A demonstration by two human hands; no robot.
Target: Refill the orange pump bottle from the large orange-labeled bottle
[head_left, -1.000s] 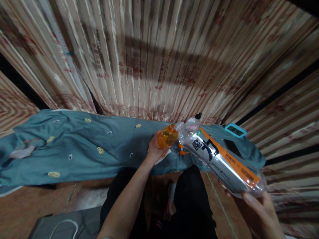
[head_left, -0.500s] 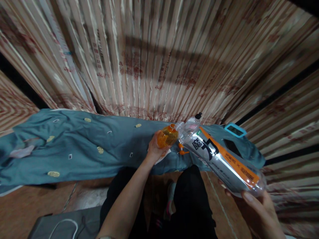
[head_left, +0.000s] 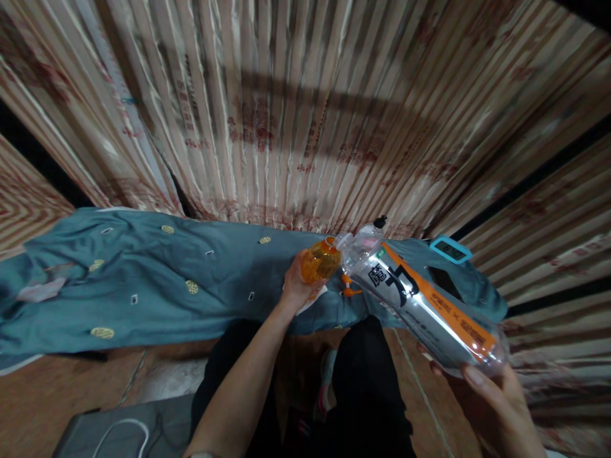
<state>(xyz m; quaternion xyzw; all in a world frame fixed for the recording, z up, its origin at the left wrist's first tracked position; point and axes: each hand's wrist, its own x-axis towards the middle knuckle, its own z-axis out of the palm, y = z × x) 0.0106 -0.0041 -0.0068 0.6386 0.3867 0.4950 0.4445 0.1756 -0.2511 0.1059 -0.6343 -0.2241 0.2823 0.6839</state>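
While a small amber see-through plastic bottle (head_left: 321, 262) is clasped by the left hand (head_left: 294, 285), whose fingers are wrapped around its body, a large clear plastic bottle with a silver and orange label (head_left: 424, 299) is gripped near its base by the right hand (head_left: 496, 394); the large bottle is slanted, its neck pointed at the amber bottle's mouth; whether the two rims are touching cannot be told, nor can any stream of liquid be made out. Pouring between the two is judged to be the step in hand; for the next move, the mouths should be kept in line, the base tipped with care and the amber bottle held steady, since drips could be let onto the teal patterned cloth (head_left: 157, 280) beneath. Below the large bottle's neck, an orange plastic pump head (head_left: 351, 290) is seen on the cloth; a small clear bottle with a black cap (head_left: 373, 230) is partly hidden behind; farther right, a light-blue-framed digital clock (head_left: 451, 250) is set beside a flat dark rectangular device (head_left: 445, 282).
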